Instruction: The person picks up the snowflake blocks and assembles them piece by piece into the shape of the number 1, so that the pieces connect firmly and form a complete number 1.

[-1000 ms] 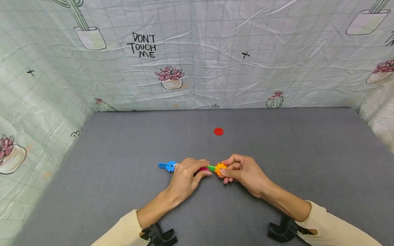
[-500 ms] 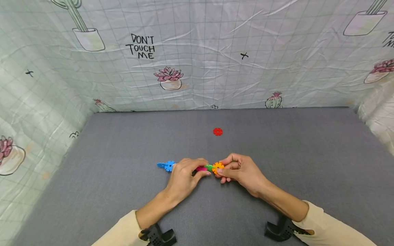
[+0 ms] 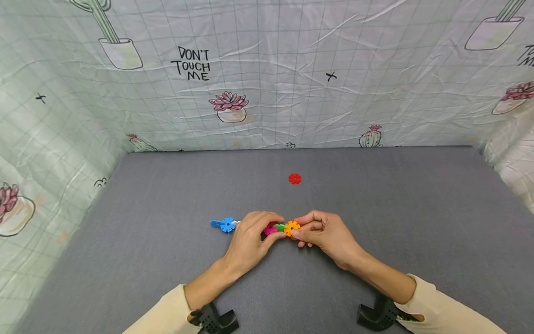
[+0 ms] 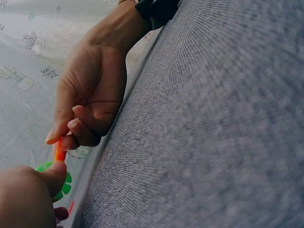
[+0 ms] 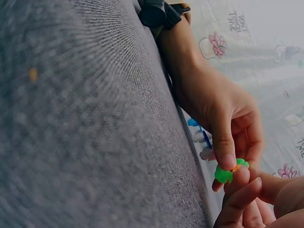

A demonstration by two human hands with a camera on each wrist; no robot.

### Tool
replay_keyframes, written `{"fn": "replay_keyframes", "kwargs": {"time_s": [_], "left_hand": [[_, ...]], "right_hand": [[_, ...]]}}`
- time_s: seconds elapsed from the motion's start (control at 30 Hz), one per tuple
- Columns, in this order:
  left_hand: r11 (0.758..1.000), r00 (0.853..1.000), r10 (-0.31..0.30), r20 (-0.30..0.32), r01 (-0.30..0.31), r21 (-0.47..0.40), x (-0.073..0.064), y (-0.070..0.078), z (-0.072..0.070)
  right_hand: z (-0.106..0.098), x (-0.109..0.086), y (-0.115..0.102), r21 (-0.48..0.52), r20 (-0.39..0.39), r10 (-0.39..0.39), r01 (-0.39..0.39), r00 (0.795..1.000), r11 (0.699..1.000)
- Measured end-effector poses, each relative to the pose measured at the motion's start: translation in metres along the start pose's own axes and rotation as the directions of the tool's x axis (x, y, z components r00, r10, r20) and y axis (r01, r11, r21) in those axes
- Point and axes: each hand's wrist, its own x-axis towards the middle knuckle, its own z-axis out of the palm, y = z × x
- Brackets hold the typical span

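Observation:
A row of notched plastic interlocking discs is joined edge to edge. Blue discs (image 3: 227, 225) stick out at its left end, and a pink disc (image 3: 270, 228), a green disc (image 3: 280, 228) and an orange disc (image 3: 292, 228) follow at the right. My left hand (image 3: 249, 237) arches over the row, hiding its middle, and pinches the green disc (image 5: 223, 174) between thumb and fingers. With thumb and forefinger my right hand (image 3: 329, 235) pinches the orange disc, seen edge-on as an orange strip (image 4: 60, 151) in the left wrist view. Both hands' fingertips almost meet.
A loose red disc (image 3: 295, 178) lies flat on the grey tabletop (image 3: 375, 195), beyond the hands. Behind the table hangs a printed curtain (image 3: 271, 74), which also runs along the sides. Each wrist carries a black camera mount.
The right hand and the orange disc have moved slightly left, closer to the left hand. The pink disc now shows more of its face. The blue end has shifted a little left.

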Motion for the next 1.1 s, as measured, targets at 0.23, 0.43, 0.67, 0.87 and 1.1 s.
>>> {"fn": "replay_keyframes", "kwargs": {"time_s": [0.23, 0.43, 0.67, 0.87, 1.1], "left_hand": [[0.999, 1.000, 0.018, 0.004, -0.018, -0.032, 0.0004, -0.0012, 0.0009], [0.995, 0.997, 0.069, 0.017, -0.068, -0.069, 0.0009, -0.0022, 0.0019], [0.990, 0.997, 0.077, -0.009, -0.078, -0.121, 0.0004, -0.0028, 0.0029], [0.986, 0.995, 0.092, -0.033, -0.096, -0.138, 0.0009, -0.0038, 0.0043], [0.983, 0.996, 0.083, -0.042, -0.089, -0.160, 0.0007, -0.0046, 0.0055]], "right_hand": [[-0.0031, -0.0015, -0.0029, 0.025, 0.013, 0.018, -0.018, 1.000, 1.000], [-0.0026, -0.0011, -0.0014, 0.065, 0.002, 0.020, -0.020, 1.000, 0.998], [-0.0004, -0.0012, -0.0013, 0.022, -0.021, 0.034, -0.034, 0.999, 0.999], [0.0006, -0.0016, -0.0016, 0.034, -0.015, 0.032, -0.032, 0.999, 0.999], [0.0007, -0.0004, 0.0005, 0.053, 0.000, 0.033, -0.033, 0.999, 0.998]]}}
